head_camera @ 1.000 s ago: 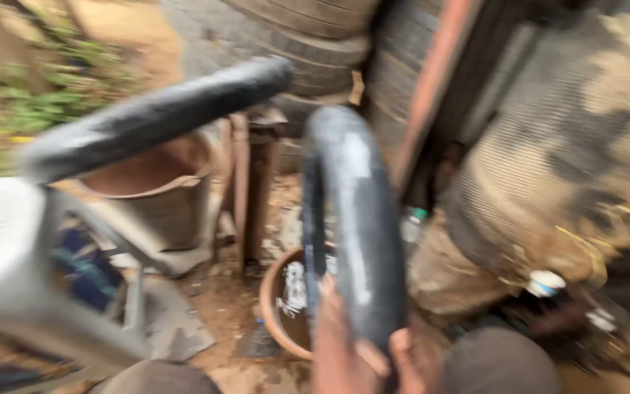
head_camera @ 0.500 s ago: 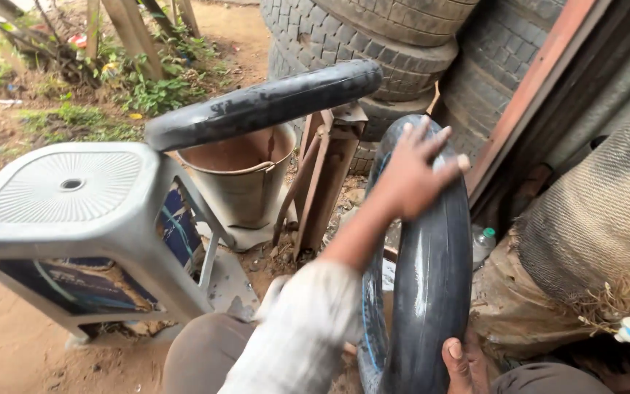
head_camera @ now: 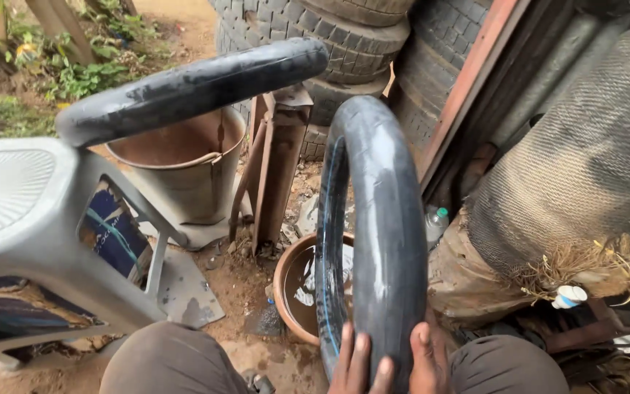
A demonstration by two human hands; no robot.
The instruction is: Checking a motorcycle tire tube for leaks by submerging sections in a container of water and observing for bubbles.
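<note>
Tube (head_camera: pixel 373 233) stands upright over the near rim of the water basin (head_camera: pixel 286 292), so we can dip it. Left hand (head_camera: pixel 355 361) and right hand (head_camera: pixel 426 361) have fingers wrapped round its lower arc, steadying it between our knees.

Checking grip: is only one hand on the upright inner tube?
No, both the left hand and right hand grip the black inner tube at its bottom.
</note>
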